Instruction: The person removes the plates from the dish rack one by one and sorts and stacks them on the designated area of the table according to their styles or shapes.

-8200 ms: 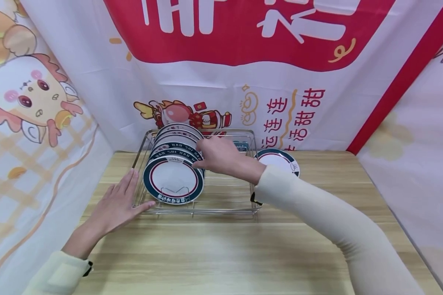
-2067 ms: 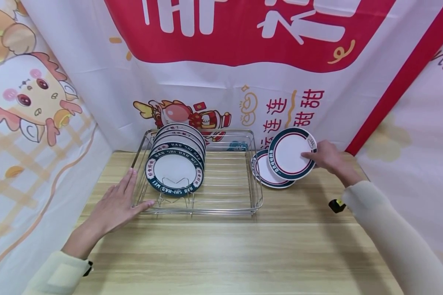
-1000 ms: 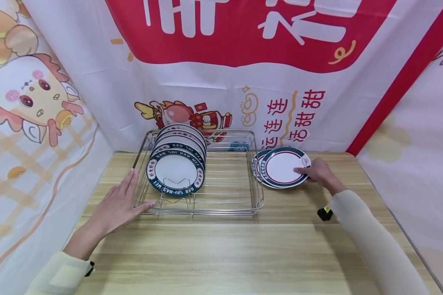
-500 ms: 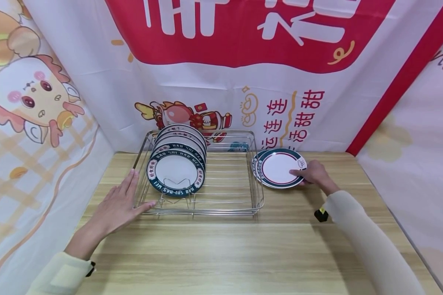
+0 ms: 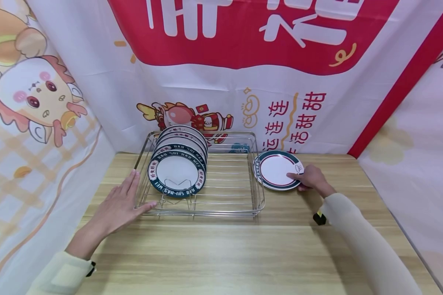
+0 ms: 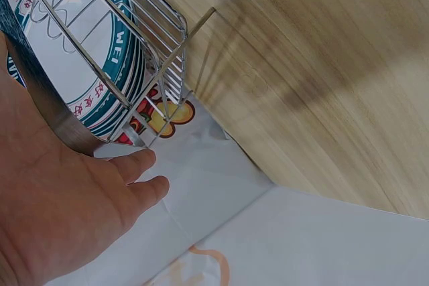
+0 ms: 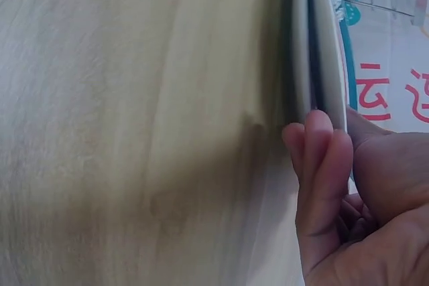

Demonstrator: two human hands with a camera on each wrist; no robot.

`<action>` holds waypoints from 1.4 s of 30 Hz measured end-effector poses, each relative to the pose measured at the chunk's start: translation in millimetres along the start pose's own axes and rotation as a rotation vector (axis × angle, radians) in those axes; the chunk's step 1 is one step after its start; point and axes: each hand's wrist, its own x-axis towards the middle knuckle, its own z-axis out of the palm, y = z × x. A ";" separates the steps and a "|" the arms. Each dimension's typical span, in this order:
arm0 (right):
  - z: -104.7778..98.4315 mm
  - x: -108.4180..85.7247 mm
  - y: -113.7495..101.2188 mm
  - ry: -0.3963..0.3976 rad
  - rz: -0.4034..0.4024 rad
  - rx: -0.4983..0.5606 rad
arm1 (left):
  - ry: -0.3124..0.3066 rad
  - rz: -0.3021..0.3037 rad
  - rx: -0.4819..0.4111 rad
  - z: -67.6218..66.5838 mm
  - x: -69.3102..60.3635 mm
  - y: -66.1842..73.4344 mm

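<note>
Red-ringed plate [image 5: 275,170], held raised and tilted over the second plate [image 5: 256,175] about two seconds ago, is now down and lying over it on the table [image 5: 206,254], just beside the wire rack [image 5: 225,212]. Judgement: this plate's shift out of the rack looks all but done, lacking only release. Right hand [image 5: 311,179] pinches its rim, thumb on top; left hand [image 5: 119,203] lies along the rack's left side, fingers straight, thumb spread, perhaps steadying it. Remaining plates [image 5: 176,171] lean upright in the rack's left part. Head view gives the layout but hides the underside of the grip. Right wrist view shows the fingers tucked beneath the rim and a dark gap between two plate edges; whether fingers touch the lower plate, cannot tell. Left wrist view alone shows fingertips by the rack's far corner.
</note>
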 end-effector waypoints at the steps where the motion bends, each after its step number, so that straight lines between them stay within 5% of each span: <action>1: 0.7 -0.3 -0.4 -0.004 0.003 -0.012 | -0.001 0.000 0.001 0.1 -0.3 0.1; 18: 6.9 -1.7 -6.4 -0.028 0.019 -0.133 | 0.013 0.011 -0.011 1.6 -0.8 -2.6; 29: -13.2 -6.1 -18.9 -0.035 0.008 -0.296 | 0.004 0.004 -0.018 2.5 -0.7 -1.9; 42: -43.4 -40.0 -80.0 0.109 -0.180 -0.367 | 0.013 0.005 0.004 5.7 -0.4 -4.0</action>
